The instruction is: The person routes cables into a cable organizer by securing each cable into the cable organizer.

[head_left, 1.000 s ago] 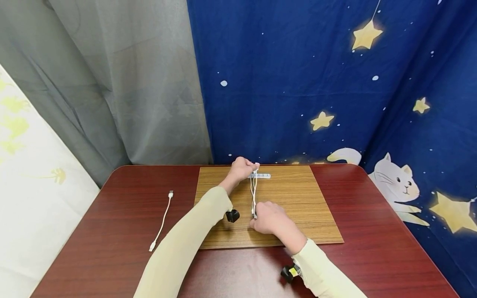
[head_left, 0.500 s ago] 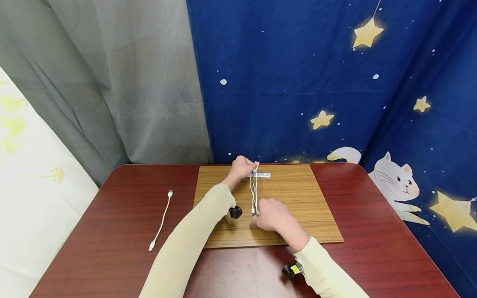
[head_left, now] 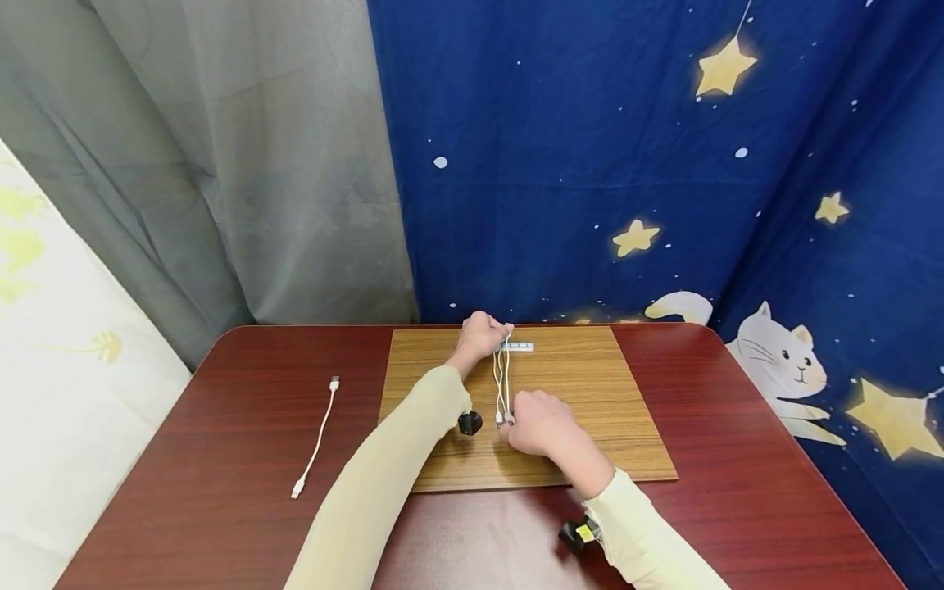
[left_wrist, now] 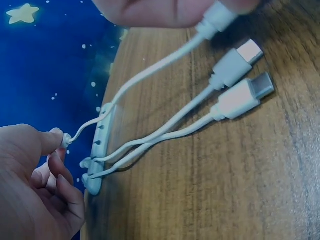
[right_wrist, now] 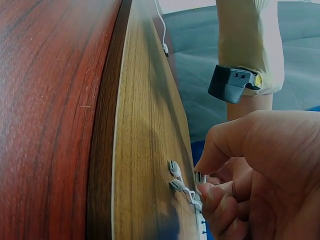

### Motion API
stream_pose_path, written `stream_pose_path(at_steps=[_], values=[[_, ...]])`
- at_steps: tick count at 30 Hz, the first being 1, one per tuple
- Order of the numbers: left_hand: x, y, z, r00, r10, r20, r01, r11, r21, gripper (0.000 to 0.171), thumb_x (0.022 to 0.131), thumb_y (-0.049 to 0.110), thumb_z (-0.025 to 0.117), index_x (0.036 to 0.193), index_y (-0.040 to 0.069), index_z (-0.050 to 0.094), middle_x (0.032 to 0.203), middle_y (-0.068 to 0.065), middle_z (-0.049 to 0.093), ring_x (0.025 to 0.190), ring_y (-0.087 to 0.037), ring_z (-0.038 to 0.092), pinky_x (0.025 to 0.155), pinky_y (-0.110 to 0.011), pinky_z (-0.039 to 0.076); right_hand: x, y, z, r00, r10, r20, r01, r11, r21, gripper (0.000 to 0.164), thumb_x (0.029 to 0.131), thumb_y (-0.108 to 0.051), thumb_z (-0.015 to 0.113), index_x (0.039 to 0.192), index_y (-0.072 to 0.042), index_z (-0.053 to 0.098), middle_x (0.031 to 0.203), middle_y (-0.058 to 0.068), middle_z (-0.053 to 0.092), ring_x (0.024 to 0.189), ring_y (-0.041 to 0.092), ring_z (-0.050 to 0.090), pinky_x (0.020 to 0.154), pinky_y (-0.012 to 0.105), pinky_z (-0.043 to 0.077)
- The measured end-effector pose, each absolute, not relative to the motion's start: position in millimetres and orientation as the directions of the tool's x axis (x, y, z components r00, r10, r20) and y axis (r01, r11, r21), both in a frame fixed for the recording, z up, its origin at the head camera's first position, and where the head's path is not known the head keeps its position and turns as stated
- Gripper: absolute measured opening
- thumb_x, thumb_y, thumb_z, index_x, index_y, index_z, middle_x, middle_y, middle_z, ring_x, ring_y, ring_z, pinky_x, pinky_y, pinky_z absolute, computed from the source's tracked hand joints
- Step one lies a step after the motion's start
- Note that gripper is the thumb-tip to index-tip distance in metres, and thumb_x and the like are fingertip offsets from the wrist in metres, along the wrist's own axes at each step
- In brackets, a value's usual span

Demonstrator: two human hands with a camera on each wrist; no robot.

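My left hand (head_left: 483,332) pinches one end of a white USB cable (left_wrist: 145,74) at the far edge of the wood-grain board (head_left: 590,410). My right hand (head_left: 542,422) pinches the connector (right_wrist: 200,177) at the cable's near end. Between the hands, this cable crosses above a pale cable-clip strip (left_wrist: 101,135); whether it sits in a slot I cannot tell. Two more white cables (left_wrist: 185,112) run from the strip's other end, crossing each other. Their connectors (left_wrist: 235,67) lie on the board, just left of my right hand in the head view.
Another short white USB cable (head_left: 319,438) lies on the red-brown table (head_left: 243,410), left of the board. Black wrist cameras (head_left: 469,423) hang beneath both sleeves. Grey (head_left: 317,164) and blue star-print curtains (head_left: 531,205) stand behind the table.
My right hand has shifted slightly away from me and to the right, keeping its pinch. My left forearm has moved a little rightward, while its fingers stay at the board's far edge.
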State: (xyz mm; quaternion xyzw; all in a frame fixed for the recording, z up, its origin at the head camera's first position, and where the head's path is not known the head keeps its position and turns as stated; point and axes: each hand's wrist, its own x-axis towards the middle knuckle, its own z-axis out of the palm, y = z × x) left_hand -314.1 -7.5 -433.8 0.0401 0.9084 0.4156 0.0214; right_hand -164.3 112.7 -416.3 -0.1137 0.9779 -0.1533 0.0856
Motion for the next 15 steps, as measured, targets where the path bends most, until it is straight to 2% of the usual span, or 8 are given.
stream_pose_path(at_steps=[8,15], values=[[-316.8,-6.4,-440.7,-0.999,0.051,-0.007,0.031,0.699,0.714,0.028,0.097,0.038,0.07,0.087,0.013,0.08,0.098,-0.002,0.073,0.095,-0.021,0.065,0.083,-0.039,0.05,-166.5,115.4,-416.1,-0.967,-0.223,-0.127,-0.174,0.934,-0.313,0.03,0.085,-0.03,0.075,0.068,-0.015,0.056,0.065,0.006,0.054,0.057,0.022,0.051,0.054,0.04,0.042],[-319.1,-1.1,-444.2,-0.999,0.036,-0.024,0.008,0.707,0.707,0.027,0.096,0.038,0.07,0.087,0.015,0.078,0.096,-0.001,0.072,0.092,-0.022,0.064,0.082,-0.04,0.05,-167.6,118.0,-415.9,-0.97,-0.215,-0.117,-0.171,0.937,-0.305,0.03,0.085,-0.031,0.074,0.069,-0.013,0.056,0.068,0.007,0.055,0.06,0.024,0.052,0.056,0.042,0.043]])
